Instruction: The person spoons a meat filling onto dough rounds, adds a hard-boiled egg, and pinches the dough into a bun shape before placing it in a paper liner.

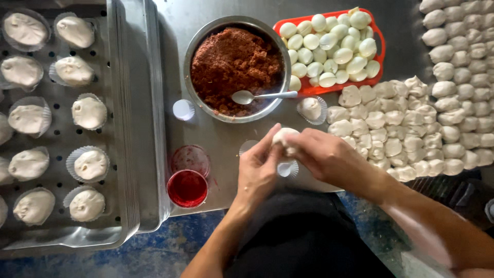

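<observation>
My left hand (259, 170) and my right hand (324, 157) meet over the metal table (218, 136), both pinching one white dough ball (284, 138) between the fingertips. A white paper cup liner (287, 168) lies just under the hands. In front of them stands a steel bowl (195, 49) of reddish-brown filling (234, 62) with a metal spoon (257, 96) resting in it. A red tray (378, 56) of peeled white eggs (334, 49) sits to the bowl's right.
Many small dough pieces (411, 123) cover the table at the right. A perforated metal tray (56, 128) on the left holds filled buns in liners (88, 112). A small cup of red liquid (187, 188) and its lid (189, 158) stand near the table edge. One bun in a liner (311, 109) sits beside the bowl.
</observation>
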